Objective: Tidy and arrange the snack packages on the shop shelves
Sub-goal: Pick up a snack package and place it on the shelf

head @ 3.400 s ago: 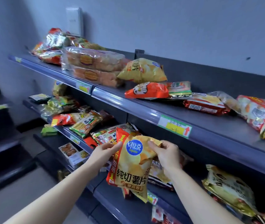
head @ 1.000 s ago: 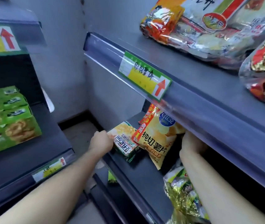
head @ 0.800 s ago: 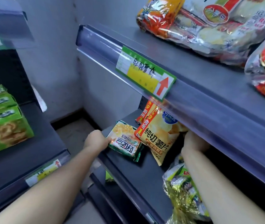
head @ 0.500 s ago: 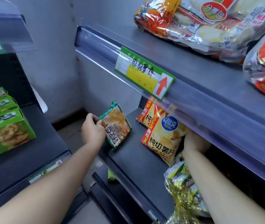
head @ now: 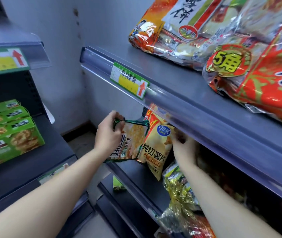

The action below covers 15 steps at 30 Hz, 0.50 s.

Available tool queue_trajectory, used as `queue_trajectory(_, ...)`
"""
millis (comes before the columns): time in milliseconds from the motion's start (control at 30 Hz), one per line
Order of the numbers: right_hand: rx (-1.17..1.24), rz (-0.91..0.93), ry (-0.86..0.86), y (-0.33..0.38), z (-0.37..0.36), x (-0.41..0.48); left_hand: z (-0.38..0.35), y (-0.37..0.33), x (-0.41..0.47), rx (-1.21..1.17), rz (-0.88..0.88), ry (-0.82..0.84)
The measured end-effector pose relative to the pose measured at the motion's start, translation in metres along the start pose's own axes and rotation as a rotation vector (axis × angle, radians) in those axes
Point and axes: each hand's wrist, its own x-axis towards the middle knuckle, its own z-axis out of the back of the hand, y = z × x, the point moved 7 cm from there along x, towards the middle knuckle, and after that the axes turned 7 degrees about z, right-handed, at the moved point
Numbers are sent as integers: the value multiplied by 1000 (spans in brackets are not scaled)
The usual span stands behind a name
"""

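Forearms enter from the bottom edge and reach into the middle shelf (head: 133,170). Nearest, beside the right forearm, a heap of gold-foil packets (head: 179,191) lies at the shelf front. Further in, the left hand (head: 108,134) is closed on the green-edged snack pack (head: 130,143): the fingers are curled over its top left corner and pinch the crimped edge, so that the pack is held upright with its long axis running up and down, its bottom edge at or just above the shelf lip; contact there cannot be told. Just beside it, on its right, the yellow crisp bag (head: 157,148) is stood nearly upright, tilted a little, overlapped at its left edge by the green-edged pack. The right hand (head: 183,148) is set against the bag's right side; its fingers seem bent against the bag, but their tips are shadowed under the upper shelf (head: 205,117), so the grip cannot be told.

The coming move is judged to turn on this: the held pack lies left of and in front of the bag, both long axes near vertical, the left hand being the nearer to it. Furthest, large rice-cracker bags (head: 188,28) lie on the upper shelf.
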Motion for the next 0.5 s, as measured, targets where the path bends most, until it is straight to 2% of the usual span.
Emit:
queue_trajectory(67, -89, 218, -9, 11, -1, -8, -10, -19, -16, 58, -50, 129)
queue_trajectory(200, -108, 403, 254, 34, -3, -47, -26, -49, -56, 70, -115, 333)
queue_trajectory(333, -258, 502, 196, 28, 31, -82, -32, -77, -101, 24, -156, 424)
queue_trajectory(500, -437, 621, 83, 34, 80, -134, -35, -102, -145, -7, -117, 421)
